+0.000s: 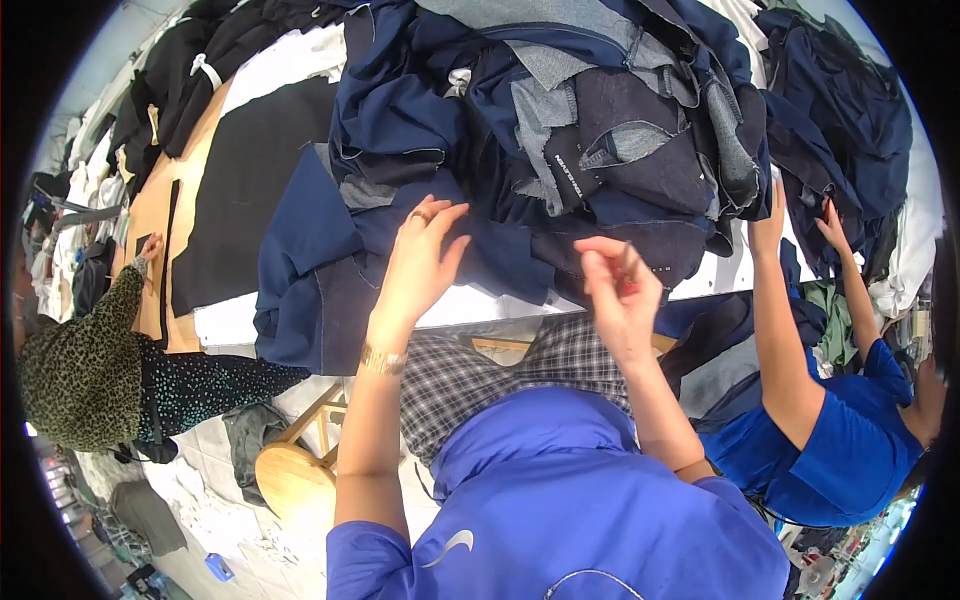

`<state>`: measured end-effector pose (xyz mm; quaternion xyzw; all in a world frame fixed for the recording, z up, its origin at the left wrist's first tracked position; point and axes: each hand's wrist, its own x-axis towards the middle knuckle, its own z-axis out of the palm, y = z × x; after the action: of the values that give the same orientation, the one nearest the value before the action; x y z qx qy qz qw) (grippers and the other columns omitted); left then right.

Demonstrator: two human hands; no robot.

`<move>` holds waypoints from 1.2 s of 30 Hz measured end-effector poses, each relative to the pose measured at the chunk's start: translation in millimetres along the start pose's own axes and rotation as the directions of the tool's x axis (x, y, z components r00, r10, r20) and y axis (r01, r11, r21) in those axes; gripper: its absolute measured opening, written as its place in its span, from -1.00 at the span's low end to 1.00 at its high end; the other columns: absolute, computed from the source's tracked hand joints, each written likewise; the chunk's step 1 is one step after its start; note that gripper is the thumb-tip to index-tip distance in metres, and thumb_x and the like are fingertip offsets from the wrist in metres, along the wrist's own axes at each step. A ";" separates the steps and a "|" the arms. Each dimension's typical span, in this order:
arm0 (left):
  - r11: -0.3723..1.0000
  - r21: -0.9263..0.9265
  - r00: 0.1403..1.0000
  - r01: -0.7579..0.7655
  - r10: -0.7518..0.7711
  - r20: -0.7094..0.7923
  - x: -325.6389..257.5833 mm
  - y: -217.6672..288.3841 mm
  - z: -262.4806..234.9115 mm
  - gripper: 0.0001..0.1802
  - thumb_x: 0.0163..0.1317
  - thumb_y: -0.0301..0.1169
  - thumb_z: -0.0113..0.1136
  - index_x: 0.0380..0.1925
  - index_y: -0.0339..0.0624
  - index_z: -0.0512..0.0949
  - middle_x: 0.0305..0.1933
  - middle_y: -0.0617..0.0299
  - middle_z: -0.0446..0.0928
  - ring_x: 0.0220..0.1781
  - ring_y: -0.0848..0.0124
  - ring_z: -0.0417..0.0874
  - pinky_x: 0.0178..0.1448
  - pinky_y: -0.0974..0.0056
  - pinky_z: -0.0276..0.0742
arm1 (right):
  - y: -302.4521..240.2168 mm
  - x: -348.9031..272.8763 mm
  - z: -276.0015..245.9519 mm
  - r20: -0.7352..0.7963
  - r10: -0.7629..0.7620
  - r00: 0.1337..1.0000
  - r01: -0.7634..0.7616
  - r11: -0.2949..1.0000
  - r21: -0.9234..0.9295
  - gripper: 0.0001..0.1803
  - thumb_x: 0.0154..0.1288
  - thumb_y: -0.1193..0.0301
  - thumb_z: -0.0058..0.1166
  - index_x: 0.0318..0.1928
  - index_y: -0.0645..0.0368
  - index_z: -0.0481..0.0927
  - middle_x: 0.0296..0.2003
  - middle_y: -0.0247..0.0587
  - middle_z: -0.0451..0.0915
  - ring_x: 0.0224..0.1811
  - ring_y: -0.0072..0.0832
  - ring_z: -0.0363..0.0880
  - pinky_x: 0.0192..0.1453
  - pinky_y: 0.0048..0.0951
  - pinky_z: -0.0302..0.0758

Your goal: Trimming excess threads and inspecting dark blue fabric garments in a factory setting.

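Note:
My left hand point(425, 255), a gold bracelet at its wrist, hovers over navy fabric point(310, 245) near the table's front edge. Its fingers are stretched and the thumb stands apart, with nothing held. Further right, my right hand point(622, 295) is closed, index finger and thumb drawn together and the other fingers curled; whether anything small is between them I cannot make out. Beyond both hands lies a large heap of navy garment pieces point(400, 95), some turned to show a grey inside point(545, 130). A dark piece with light lettering point(575, 175) lies on the heap.
A black fabric piece point(255, 190) lies flat on the table, left of the heap. At the right, a co-worker in a blue shirt point(840, 440) reaches toward more navy fabric point(850, 140). Another person in a patterned top point(85, 360) stands left. A wooden stool point(295, 480) is by my left.

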<state>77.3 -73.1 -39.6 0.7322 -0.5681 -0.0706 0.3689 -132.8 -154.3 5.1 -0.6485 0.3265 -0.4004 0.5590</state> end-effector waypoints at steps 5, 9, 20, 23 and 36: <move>0.980 0.158 0.993 -0.121 0.119 0.027 15.1 5.4 10.8 -0.79 0.03 -0.41 0.27 -0.34 -0.24 0.52 -0.04 0.06 0.48 0.15 0.05 0.41 0.13 0.16 0.36 | 13.0 2.5 9.1 0.009 0.046 0.999 -0.046 0.999 0.011 -0.86 0.24 0.55 0.05 -0.18 0.26 0.55 -0.52 -0.54 0.45 -0.53 -0.88 0.27 -0.50 -0.80 0.20; 0.930 -0.365 0.998 0.046 -0.059 -0.025 23.8 36.4 -10.7 -0.86 0.05 -0.54 0.22 -0.40 -0.29 0.45 -0.47 0.14 0.53 -0.37 0.30 0.61 -0.25 0.35 0.46 | 14.8 7.4 5.0 0.002 0.019 1.000 -0.019 0.997 -0.071 -0.80 0.20 0.50 0.11 -0.14 0.24 0.55 -0.49 -0.52 0.48 -0.60 -0.90 0.22 -0.55 -0.80 0.17; 0.702 -0.712 0.916 -0.011 -0.279 -0.289 33.7 46.6 -78.6 -0.86 0.29 -0.43 0.06 -0.34 -0.29 0.51 -0.44 0.51 0.40 -0.43 0.78 0.25 -0.37 0.64 0.12 | -11.7 32.6 21.1 0.168 -0.062 0.984 0.024 0.975 0.221 -0.44 0.08 0.47 0.26 0.12 0.24 0.39 -0.02 -0.17 0.51 -0.32 -0.82 0.40 -0.47 -0.82 0.26; 0.611 -0.791 0.933 0.004 -0.288 -0.218 33.9 56.2 -83.6 -0.87 0.30 -0.45 0.04 -0.34 -0.30 0.50 -0.45 0.51 0.39 -0.40 0.77 0.27 -0.32 0.65 0.12 | -15.9 43.5 31.5 0.351 -0.187 0.917 -0.003 0.879 0.477 -0.23 -0.08 0.44 0.37 0.19 0.22 0.31 0.06 -0.16 0.45 -0.29 -0.79 0.41 -0.37 -0.76 0.31; 0.992 -0.095 0.797 -0.084 0.009 -0.605 -13.3 47.8 -17.5 -0.88 -0.05 -0.52 0.22 -0.53 -0.22 0.44 -0.39 0.13 0.39 -0.20 0.17 0.41 -0.07 0.16 0.36 | -18.4 31.6 34.6 0.323 0.452 0.831 -0.532 0.480 0.697 -0.78 0.32 0.35 -0.02 -0.45 0.16 0.39 -0.63 -0.31 0.45 -0.91 -0.69 0.02 -0.82 -0.59 -0.08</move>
<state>44.7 -57.2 -1.6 0.6796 -0.4339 0.1419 0.5743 -87.9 -162.8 26.2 -0.2469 0.2710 -0.2907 0.8838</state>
